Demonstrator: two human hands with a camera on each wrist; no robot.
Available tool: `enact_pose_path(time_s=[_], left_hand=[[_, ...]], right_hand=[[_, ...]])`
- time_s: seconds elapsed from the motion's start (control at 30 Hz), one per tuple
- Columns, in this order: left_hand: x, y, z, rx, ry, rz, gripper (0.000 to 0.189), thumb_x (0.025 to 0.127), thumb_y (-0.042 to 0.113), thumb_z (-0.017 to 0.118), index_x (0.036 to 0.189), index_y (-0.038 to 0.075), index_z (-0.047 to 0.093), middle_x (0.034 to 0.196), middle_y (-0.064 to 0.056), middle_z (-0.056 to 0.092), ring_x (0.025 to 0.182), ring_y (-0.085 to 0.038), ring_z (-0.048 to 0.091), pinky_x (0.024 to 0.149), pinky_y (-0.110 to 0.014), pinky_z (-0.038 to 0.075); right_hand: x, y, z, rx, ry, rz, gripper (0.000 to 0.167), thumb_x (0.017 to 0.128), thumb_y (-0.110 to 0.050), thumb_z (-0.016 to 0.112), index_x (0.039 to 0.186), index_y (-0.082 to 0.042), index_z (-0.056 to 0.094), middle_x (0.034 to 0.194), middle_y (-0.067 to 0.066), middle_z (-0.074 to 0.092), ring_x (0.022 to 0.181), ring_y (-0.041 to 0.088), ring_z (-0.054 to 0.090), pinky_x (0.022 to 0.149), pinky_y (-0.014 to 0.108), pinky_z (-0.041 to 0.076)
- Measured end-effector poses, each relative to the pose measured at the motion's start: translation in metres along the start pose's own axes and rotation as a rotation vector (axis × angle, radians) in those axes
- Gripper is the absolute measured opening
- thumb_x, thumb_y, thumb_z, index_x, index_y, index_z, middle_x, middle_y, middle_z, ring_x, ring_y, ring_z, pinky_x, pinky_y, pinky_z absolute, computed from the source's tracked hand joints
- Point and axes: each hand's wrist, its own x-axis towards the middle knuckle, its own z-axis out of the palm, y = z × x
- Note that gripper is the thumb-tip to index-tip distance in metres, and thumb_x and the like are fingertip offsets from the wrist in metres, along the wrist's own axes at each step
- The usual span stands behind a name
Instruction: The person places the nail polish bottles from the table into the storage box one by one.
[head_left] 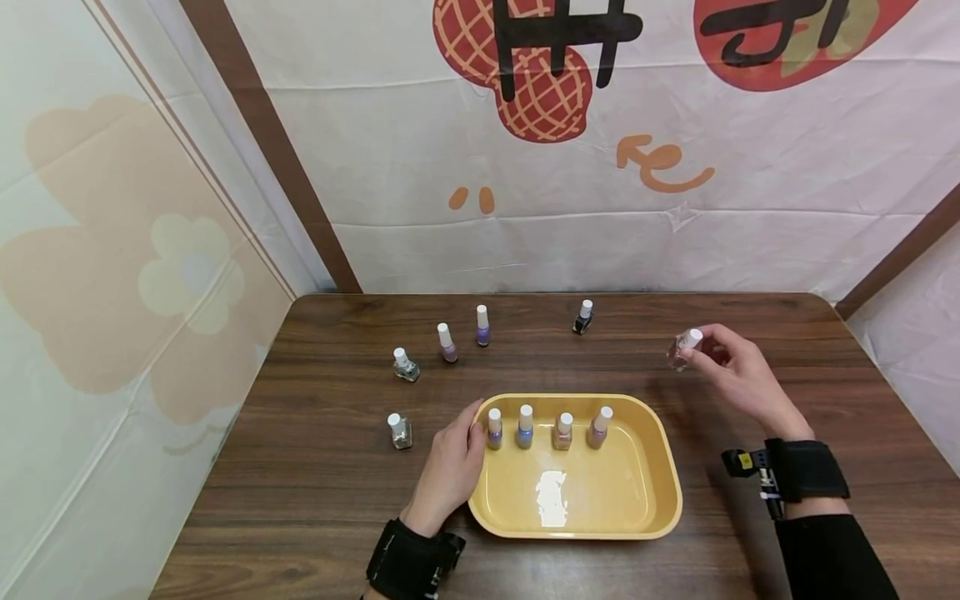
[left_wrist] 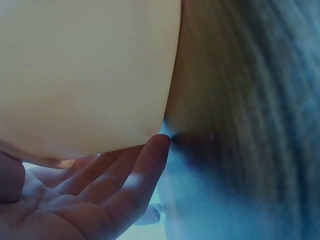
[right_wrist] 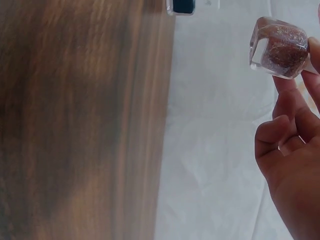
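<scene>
1. Over the right side of the bench (head_left: pixel 757 550), your right hand (head_left: pixel 742 377) pinches a tilted bottle (head_left: pixel 680 352) by its white cap.
2. Your left hand (head_left: pixel 450 467) grips the yellow tray (head_left: pixel 618 500) at its left rim.
3. Four bottles (head_left: pixel 562 438) stand inside; five more bottles (head_left: pixel 447 350) sit outside.

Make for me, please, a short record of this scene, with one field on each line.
Left hand: grips the left edge of the yellow tray
Right hand: holds a glittery bottle by its cap end, raised above the table
In tray, left to right: purple bottle, blue bottle, pinkish bottle, mauve bottle
On table, outside tray: two silvery bottles, two purplish bottles, one dark bottle
Bottles in sight: ten
Caps: white or whitish
Background: white sheet with printed figures
</scene>
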Motion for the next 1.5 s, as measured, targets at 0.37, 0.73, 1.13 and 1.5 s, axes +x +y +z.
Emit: enact_pose_path(time_s=[0.37,0.73,1.13,1.5], left_hand=[[0.000,0.001,0.000,-0.002,-0.004,0.000,0.040,0.103,0.015,0.039,0.139,0.001,0.047,0.133,-0.020,0.059,0.121,-0.029,0.057,0.097,-0.045,0.049],[0.000,0.001,0.000,0.002,0.004,-0.002,0.040,0.102,0.014,0.039,0.139,0.001,0.048,0.132,-0.019,0.059,0.120,-0.028,0.058,0.097,-0.045,0.050],[0.000,0.002,-0.001,0.004,0.009,0.000,0.040,0.102,0.014,0.040,0.139,0.001,0.048,0.131,-0.020,0.060,0.120,-0.029,0.058,0.097,-0.045,0.050],[0.000,0.001,0.000,0.002,0.004,-0.008,0.040,0.102,0.015,0.040,0.139,0.001,0.047,0.133,-0.020,0.059,0.122,-0.030,0.057,0.099,-0.046,0.048]], right_hand=[[-0.004,-0.020,0.002,0.009,-0.029,-0.051,0.017,0.093,-0.014,0.064,0.109,-0.010,0.061,0.091,0.004,0.060,0.070,0.009,0.049,0.059,0.022,0.041],[-0.012,-0.031,0.009,0.039,-0.044,-0.104,0.024,0.091,-0.009,0.066,0.113,-0.016,0.063,0.096,-0.001,0.060,0.070,0.009,0.048,0.059,0.020,0.041],[-0.018,-0.042,0.018,0.042,-0.067,-0.150,0.027,0.088,-0.007,0.069,0.113,-0.016,0.064,0.099,-0.002,0.061,0.075,0.007,0.048,0.063,0.020,0.042],[-0.024,-0.043,0.024,0.021,-0.098,-0.178,0.027,0.087,-0.010,0.070,0.110,-0.022,0.063,0.100,-0.011,0.060,0.080,0.005,0.046,0.064,0.022,0.041]])
